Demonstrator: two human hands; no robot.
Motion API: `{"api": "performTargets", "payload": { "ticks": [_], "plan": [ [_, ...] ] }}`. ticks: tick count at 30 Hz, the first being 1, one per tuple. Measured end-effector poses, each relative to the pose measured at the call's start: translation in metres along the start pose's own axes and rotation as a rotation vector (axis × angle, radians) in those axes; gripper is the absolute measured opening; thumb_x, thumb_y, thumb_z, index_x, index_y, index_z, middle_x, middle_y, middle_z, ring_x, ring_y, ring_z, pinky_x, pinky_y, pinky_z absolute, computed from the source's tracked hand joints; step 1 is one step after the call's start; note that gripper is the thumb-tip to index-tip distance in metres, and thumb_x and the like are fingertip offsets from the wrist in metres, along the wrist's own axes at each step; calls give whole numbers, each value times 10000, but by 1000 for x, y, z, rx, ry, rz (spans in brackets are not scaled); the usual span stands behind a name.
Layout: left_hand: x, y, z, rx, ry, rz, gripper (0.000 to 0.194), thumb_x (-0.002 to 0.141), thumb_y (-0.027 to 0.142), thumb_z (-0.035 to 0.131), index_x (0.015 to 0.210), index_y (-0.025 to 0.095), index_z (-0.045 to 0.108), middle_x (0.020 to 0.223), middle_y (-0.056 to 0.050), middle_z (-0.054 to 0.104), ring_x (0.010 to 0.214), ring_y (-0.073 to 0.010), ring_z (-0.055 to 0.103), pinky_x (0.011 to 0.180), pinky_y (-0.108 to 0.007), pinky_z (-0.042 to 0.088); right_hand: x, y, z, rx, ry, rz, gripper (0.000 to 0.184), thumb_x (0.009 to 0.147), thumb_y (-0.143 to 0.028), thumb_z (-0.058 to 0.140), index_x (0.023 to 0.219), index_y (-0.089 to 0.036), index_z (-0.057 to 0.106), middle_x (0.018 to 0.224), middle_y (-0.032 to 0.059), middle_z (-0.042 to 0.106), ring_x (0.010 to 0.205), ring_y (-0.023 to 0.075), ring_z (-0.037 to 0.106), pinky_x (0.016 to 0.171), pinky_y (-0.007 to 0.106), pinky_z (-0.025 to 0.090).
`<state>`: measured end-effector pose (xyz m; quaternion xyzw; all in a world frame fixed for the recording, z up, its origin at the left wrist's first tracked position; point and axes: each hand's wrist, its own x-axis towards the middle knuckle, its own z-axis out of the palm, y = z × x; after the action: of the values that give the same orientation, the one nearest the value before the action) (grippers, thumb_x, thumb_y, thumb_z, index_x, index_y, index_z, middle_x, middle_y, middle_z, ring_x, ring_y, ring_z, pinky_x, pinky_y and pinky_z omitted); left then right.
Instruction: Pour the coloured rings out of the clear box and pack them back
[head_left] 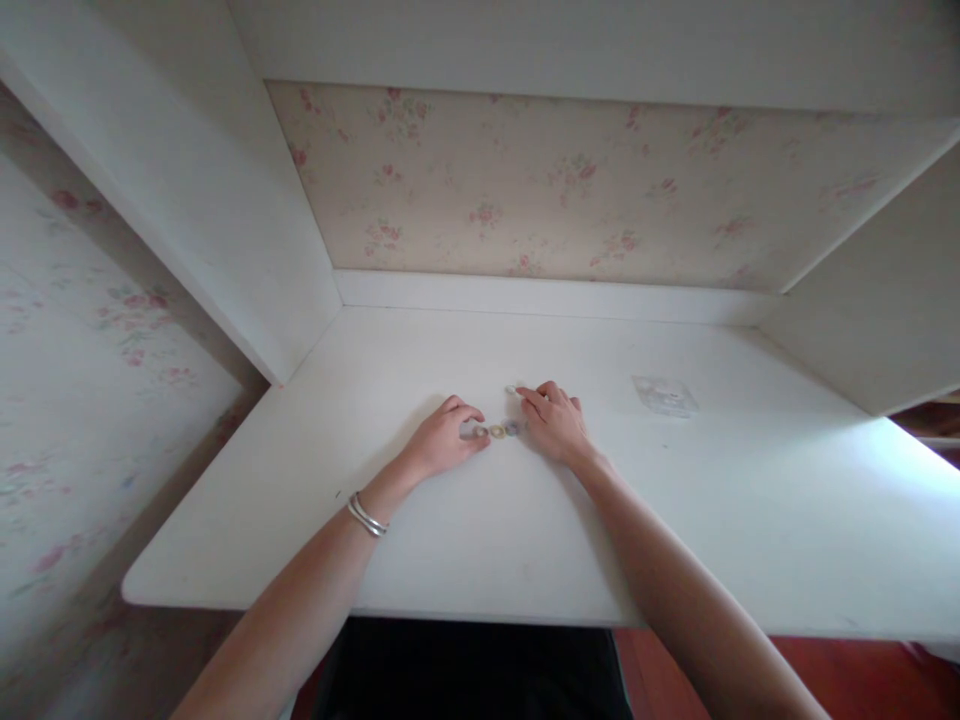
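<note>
Several small round pieces lie in a short row on the white tabletop (480, 560), too small to name. My left hand (442, 440) curls around the left end of that row, thumb and index finger apart, with a greyish round piece (481, 431) between them. Beside it are a yellowish ring-like piece (497, 432) and a bluish-grey piece (512, 428). My right hand (555, 422) rests just right of the row. Its stretched index finger touches a small whitish piece (511, 390) behind the row; whether the thumb also touches it I cannot tell.
A clear plastic case (666, 396) lies to the right of my right hand. White panels (270, 250) and a floral-papered wall (525, 190) bound the tabletop at the left and back. The rounded front-left corner of the tabletop shows.
</note>
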<state>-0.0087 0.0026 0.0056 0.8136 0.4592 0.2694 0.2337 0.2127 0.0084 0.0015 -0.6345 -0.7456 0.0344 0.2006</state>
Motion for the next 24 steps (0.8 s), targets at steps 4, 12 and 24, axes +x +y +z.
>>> {"api": "performTargets", "payload": {
  "ticks": [4, 12, 24],
  "plan": [
    [-1, -1, 0, 1, -5, -17, 266, 725, 371, 662, 944, 223, 633, 950, -30, 571, 881, -168, 564, 830, -287, 453, 19, -4, 0, -48, -80, 3, 326, 897, -382, 386, 1127, -327, 611, 1029, 73, 548, 936, 222, 519, 821, 385, 333],
    [3, -7, 1, -101, 13, -78, 227, 760, 356, 619, 934, 215, 658, 944, -29, 593, 861, -159, 565, 794, -275, 451, 56, -1, -8, -114, -269, -170, 194, 835, -249, 500, 837, -226, 693, 990, 93, 576, 876, 211, 545, 740, 313, 376],
    [4, 4, -8, -243, -17, -224, 365, 706, 436, 659, 975, 190, 656, 945, -48, 612, 796, -157, 563, 709, -260, 455, -10, 13, -14, 110, -20, -133, 195, 910, -252, 412, 943, -203, 597, 966, 59, 523, 830, 151, 546, 756, 272, 405]
  ]
}}
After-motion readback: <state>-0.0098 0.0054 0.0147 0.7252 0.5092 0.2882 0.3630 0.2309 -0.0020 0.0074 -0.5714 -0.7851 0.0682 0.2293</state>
